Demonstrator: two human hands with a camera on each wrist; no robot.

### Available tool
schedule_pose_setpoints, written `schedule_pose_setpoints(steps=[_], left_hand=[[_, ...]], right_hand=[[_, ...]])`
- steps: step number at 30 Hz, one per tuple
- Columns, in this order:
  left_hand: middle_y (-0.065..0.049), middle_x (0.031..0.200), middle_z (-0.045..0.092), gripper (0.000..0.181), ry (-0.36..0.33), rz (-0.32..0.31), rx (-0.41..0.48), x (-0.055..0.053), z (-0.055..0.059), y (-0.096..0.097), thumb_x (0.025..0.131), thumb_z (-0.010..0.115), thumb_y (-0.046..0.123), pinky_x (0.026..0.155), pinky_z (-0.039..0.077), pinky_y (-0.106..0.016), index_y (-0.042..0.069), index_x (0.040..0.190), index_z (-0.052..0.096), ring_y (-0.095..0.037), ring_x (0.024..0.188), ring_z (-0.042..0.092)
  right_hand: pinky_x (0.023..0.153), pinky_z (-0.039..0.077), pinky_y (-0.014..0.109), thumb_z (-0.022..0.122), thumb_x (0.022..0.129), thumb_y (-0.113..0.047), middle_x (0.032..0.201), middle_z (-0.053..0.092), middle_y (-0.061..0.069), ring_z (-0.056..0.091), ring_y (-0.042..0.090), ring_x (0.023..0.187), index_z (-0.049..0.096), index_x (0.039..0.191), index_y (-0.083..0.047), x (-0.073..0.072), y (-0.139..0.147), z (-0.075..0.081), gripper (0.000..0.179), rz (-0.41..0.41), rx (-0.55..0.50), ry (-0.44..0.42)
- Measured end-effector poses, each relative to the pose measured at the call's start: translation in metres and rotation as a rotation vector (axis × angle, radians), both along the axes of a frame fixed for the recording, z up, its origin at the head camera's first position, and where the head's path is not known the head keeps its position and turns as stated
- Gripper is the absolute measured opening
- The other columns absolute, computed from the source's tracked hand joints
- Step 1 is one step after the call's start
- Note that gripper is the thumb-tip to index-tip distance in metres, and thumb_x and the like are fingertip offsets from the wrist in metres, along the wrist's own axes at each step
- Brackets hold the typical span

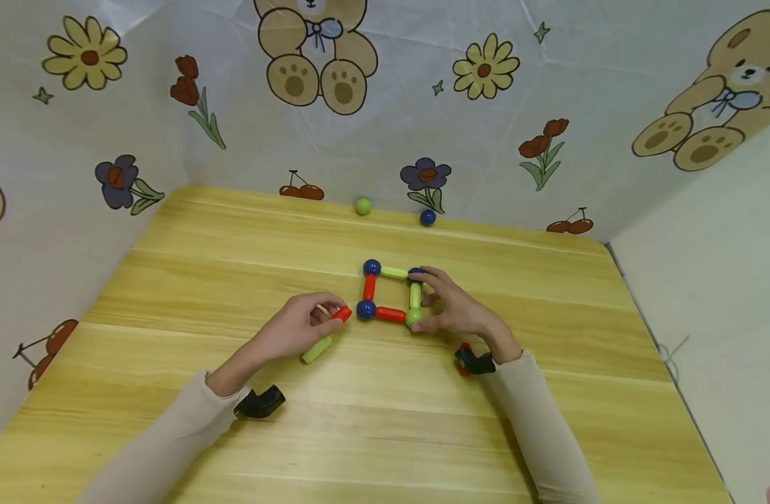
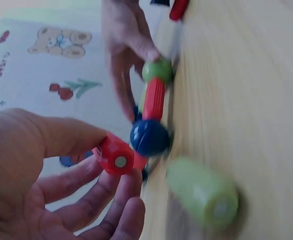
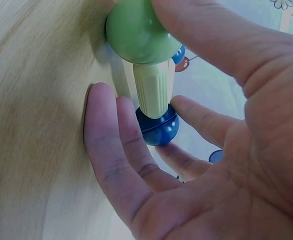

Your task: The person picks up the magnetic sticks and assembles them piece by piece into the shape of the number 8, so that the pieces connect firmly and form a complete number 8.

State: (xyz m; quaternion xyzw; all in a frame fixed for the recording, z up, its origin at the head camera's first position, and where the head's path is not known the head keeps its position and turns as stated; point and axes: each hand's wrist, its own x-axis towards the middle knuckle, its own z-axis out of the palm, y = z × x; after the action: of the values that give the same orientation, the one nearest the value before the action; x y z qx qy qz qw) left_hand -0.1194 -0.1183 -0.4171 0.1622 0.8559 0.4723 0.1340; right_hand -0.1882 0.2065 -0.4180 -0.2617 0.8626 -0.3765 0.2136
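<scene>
A square of magnetic rods and balls (image 1: 391, 314) lies on the table, with two red and two light green rods, three blue balls and one green ball. My left hand (image 1: 299, 325) pinches a loose red magnetic rod (image 2: 114, 156) between thumb and fingers, just left of the near-left blue ball (image 1: 366, 309). Under that hand a light green rod (image 2: 204, 192) lies on the wood. My right hand (image 1: 457, 308) holds the square's right side, its thumb at the green ball (image 3: 141, 32) and its fingertips at the far-right blue ball (image 3: 159, 127).
Near the table's back edge sit a loose green ball (image 1: 362, 206) and a loose blue ball (image 1: 428, 218). A red piece (image 1: 463, 371) lies under the right wrist's black camera (image 1: 474, 360). A printed cloth (image 1: 385, 105) hangs behind the table (image 1: 372, 434).
</scene>
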Motion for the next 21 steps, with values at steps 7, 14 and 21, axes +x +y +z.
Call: schedule_pose_setpoints(steps=[7,14,21], left_hand=[[-0.010,0.102,0.069,0.026,-0.085,0.004,0.035,-0.004,-0.009,0.019,0.098,0.070,0.016,0.072,0.054,-0.030,-0.001,0.118,0.070,-0.015,0.082,0.067],[-0.006,0.092,0.070,0.022,-0.035,0.063,-0.029,-0.007,-0.013,0.035,0.095,0.073,0.017,0.073,0.052,-0.030,-0.001,0.107,0.072,-0.012,0.075,0.063],[-0.006,0.089,0.069,0.023,-0.076,0.130,-0.009,-0.002,-0.017,0.041,0.094,0.073,0.012,0.068,0.052,-0.028,-0.005,0.109,0.069,-0.011,0.069,0.066]], right_hand=[[0.102,0.050,0.051,0.087,0.085,-0.018,0.167,0.012,0.023,0.063,0.032,0.115,0.035,0.158,-0.005,-0.001,0.001,0.001,0.090,0.003,0.026,-0.007],[0.098,0.053,0.049,0.087,0.085,-0.016,0.166,0.013,0.025,0.066,0.032,0.110,0.034,0.158,-0.003,-0.005,-0.001,0.004,0.090,0.018,0.015,0.004],[0.096,0.054,0.049,0.086,0.086,-0.016,0.167,0.010,0.027,0.067,0.031,0.107,0.033,0.158,-0.002,-0.004,-0.003,0.003,0.090,0.022,0.014,-0.010]])
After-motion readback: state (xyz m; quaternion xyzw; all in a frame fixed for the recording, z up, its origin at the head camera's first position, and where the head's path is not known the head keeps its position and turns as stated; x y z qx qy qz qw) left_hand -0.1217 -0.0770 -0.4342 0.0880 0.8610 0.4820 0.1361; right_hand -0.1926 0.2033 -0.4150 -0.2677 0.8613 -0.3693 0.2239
